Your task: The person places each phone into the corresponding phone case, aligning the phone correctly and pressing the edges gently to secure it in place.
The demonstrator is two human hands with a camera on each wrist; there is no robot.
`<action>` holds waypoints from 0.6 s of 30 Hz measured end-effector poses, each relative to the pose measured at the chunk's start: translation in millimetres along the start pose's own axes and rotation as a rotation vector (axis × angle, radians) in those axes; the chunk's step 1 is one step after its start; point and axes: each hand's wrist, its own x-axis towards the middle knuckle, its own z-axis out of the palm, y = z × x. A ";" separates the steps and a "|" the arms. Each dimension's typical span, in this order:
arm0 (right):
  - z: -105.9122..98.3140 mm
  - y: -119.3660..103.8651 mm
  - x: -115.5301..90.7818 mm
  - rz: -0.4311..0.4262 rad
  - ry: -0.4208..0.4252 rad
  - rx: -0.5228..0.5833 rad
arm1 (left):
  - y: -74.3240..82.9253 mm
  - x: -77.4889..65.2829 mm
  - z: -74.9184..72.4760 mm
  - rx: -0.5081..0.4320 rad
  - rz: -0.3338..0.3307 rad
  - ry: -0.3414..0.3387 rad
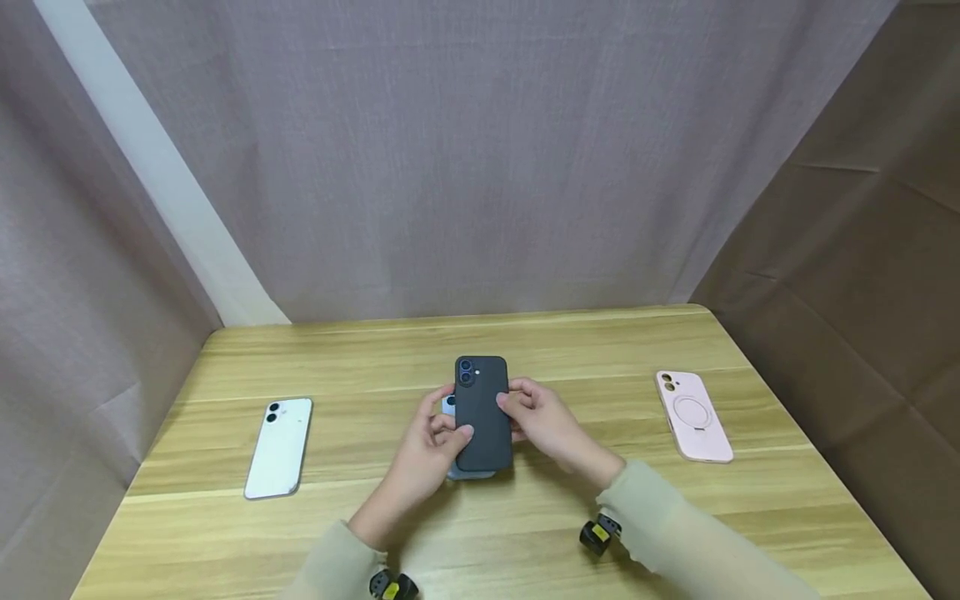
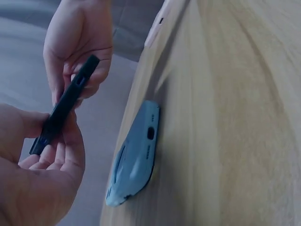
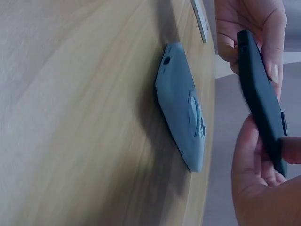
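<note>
A phone in a black case (image 1: 482, 417) is held up in both hands, its back and camera lenses towards the head camera. My left hand (image 1: 429, 454) grips the left edge, thumb on the back near the lower corner and fingers curled behind. On the right edge, my right hand (image 1: 553, 423) pinches it between thumb and fingers. Beneath, apart from the hands, a light blue cased phone (image 2: 136, 153) with a ring on its back lies on the table; the black one mostly hides it in the head view. The black phone's screen side is not visible.
On the wooden table (image 1: 360, 358), a white phone (image 1: 279, 448) lies back up at the left. A pink phone case (image 1: 694, 417) with a ring on its back lies at the right. Grey curtains (image 1: 480, 167) hang behind the table.
</note>
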 end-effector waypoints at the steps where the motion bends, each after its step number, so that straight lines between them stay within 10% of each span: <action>1: -1.6 1.0 0.6 0.005 0.006 -0.006 | -0.5 0.0 2.4 0.016 0.005 -0.003; 6: -10.4 2.8 2.4 0.038 0.081 -0.071 | -0.3 3.3 18.2 0.142 -0.001 -0.053; 13: -26.3 1.4 5.8 0.089 0.109 -0.208 | 0.8 8.4 45.0 0.564 0.029 -0.083; 18: -39.1 2.5 9.2 0.143 0.161 -0.272 | -0.4 13.3 66.0 0.658 0.029 -0.071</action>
